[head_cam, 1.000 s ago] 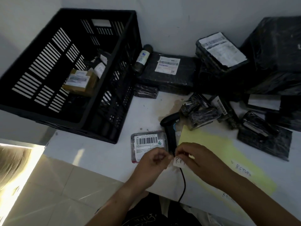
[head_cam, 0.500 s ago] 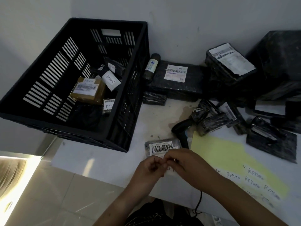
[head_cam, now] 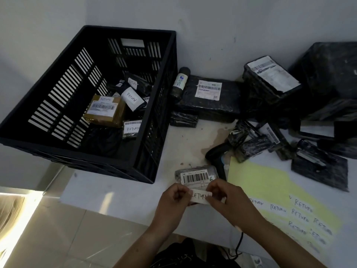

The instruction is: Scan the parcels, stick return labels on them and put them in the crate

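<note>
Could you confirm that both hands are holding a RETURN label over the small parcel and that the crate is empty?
Not quite: the crate is not empty. The head view shows several parcels in it, some marked RETURN. The rest holds: the left hand and right hand hold the label over the small parcel.

Dim, underexposed overall. Bright glare patch on floor [head_cam: 17, 215] at lower left, blown out. Wide-angle bending at edges; black parcels [head_cam: 328, 78] lose detail, slight softness.
</note>
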